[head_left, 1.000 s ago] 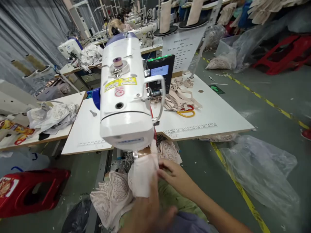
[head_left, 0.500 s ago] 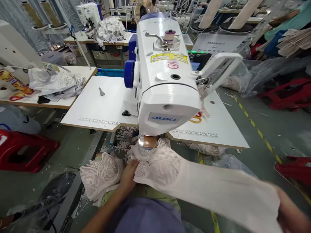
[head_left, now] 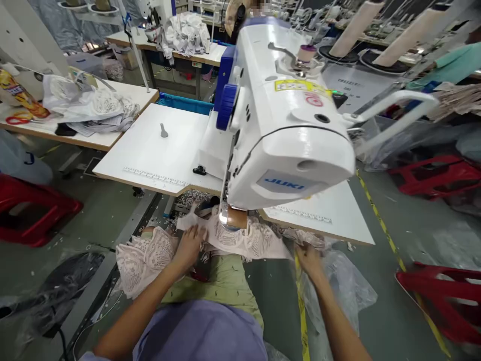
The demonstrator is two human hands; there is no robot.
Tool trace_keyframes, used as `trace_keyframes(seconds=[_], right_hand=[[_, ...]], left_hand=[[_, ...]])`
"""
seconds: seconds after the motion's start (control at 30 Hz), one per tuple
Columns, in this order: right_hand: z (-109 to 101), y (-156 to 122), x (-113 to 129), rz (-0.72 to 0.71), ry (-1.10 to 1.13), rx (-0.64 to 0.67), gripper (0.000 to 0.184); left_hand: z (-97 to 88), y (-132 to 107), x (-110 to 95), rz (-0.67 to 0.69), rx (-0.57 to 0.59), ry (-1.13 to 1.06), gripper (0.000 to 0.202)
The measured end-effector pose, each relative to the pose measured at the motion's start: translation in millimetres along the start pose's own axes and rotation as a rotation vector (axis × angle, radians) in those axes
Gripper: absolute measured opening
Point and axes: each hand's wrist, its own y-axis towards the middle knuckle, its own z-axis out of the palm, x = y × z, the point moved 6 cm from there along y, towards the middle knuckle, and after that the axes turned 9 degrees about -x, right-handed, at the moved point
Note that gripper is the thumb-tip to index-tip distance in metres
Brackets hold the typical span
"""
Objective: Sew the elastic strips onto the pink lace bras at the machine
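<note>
In the frame's lower middle, the bra [head_left: 263, 242] under the sewing machine [head_left: 291, 155] looks soft, light and best held by its ends, left hand [head_left: 190, 246] on one, right hand [head_left: 308, 258] by the other, but I can't tell if they pinch.

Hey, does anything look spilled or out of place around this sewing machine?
Yes, litter: small pale scraps are scattered below the front edge of the white tabletop, and crumpled clear plastic lies loose on the floor at right. Both look like uncollected waste. The lace garment shows no obvious damage.
</note>
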Motion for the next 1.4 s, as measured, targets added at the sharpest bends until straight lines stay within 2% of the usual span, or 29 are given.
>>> trace_keyframes(seconds=[0.07,0.17,0.27,0.33,0.37,0.43,0.5,0.57,0.6,0.63,0.67,0.73,0.77,0.8,0.83,0.87,0.9,0.93,0.97,1.0,1.03,1.07,1.1,1.13,1.17,1.2,1.23,1.3,1.4], right_hand=[[25,-23,13,-0.033,0.029,0.05,0.05],[53,-67,59,-0.123,0.162,0.222,0.049],[78,-117,128,-0.268,0.311,0.597,0.036],[93,-150,174,-0.428,0.356,0.849,0.032],[99,-165,195,-0.517,0.366,0.938,0.032],[109,-186,228,-0.661,0.379,0.999,0.032],[116,-200,250,-0.771,0.383,0.995,0.044],[115,-209,263,-0.891,0.352,1.038,0.061],[111,-212,266,-0.952,0.32,1.086,0.058],[103,-212,266,-1.004,0.296,1.137,0.046],[90,-208,266,-1.036,0.295,1.176,0.033],[53,-192,266,-1.026,0.379,1.2,0.031],[30,-180,266,-0.985,0.46,1.189,0.031],[6,-168,267,-0.925,0.544,1.172,0.031],[-16,-157,266,-0.849,0.613,1.152,0.031],[-35,-146,262,-0.767,0.647,1.139,0.031],[-50,-137,257,-0.702,0.652,1.148,0.031],[-61,-129,251,-0.669,0.63,1.191,0.03],[-67,-122,242,-0.672,0.578,1.248,0.03],[-70,-111,232,-0.688,0.5,1.276,0.029],[-68,-91,221,-0.684,0.395,1.23,0.028],[-63,-63,209,-0.66,0.277,1.099,0.026],[-59,-22,196,-0.559,0.147,0.847,0.02],[-62,26,181,-0.375,0.013,0.492,0.017],[-61,63,172,-0.285,-0.041,0.32,0.021],[-58,97,168,-0.233,-0.064,0.214,0.028],[-53,128,167,-0.189,-0.081,0.133,0.034],[-39,178,175,-0.155,-0.081,0.042,0.034],[-12,221,195,-0.167,-0.029,0.02,0.026]], left_hand=[[-14.0,-28,32,-0.143,0.003,0.078,0.041],[-70.2,-73,97,-0.472,-0.055,0.272,0.04],[-122.0,-114,143,-0.748,-0.031,0.418,0.045],[-135.8,-131,151,-0.824,0.042,0.421,0.038],[-137.9,-137,147,-0.837,0.068,0.408,0.036],[-137.7,-142,126,-0.832,0.082,0.373,0.035],[-133.9,-139,87,-0.789,0.076,0.302,0.038],[-125.6,-125,39,-0.663,0.117,0.141,0.043],[-121.3,-115,15,-0.583,0.148,0.047,0.045],[-116.6,-104,-7,-0.496,0.183,-0.074,0.047],[-113.2,-91,-23,-0.451,0.167,-0.271,0.046],[-105.5,-58,-40,-0.431,0.044,-0.521,0.037],[-94.0,-42,-46,-0.447,0.03,-0.645,0.033],[-76.3,-26,-53,-0.469,0.086,-0.766,0.034],[-54.5,-14,-64,-0.492,0.209,-0.891,0.037],[-30.5,-7,-80,-0.511,0.424,-1.01,0.04],[-14.2,-1,-93,-0.499,0.54,-1.055,0.045],[-2.9,3,-104,-0.49,0.607,-1.083,0.047],[3.1,6,-112,-0.487,0.614,-1.104,0.046],[4.1,10,-116,-0.49,0.56,-1.116,0.044],[2.3,13,-118,-0.501,0.501,-1.129,0.04],[-0.8,15,-119,-0.51,0.452,-1.133,0.038],[-4.0,15,-121,-0.509,0.426,-1.121,0.038],[-6.2,13,-123,-0.493,0.427,-1.092,0.041],[-6.9,10,-126,-0.469,0.45,-1.048,0.043],[-6.5,6,-128,-0.445,0.473,-1.001,0.047],[-5.6,1,-130,-0.425,0.478,-0.957,0.049],[-2.9,-8,-131,-0.403,0.446,-0.9,0.051],[-0.3,-16,-130,-0.386,0.385,-0.86,0.053]])
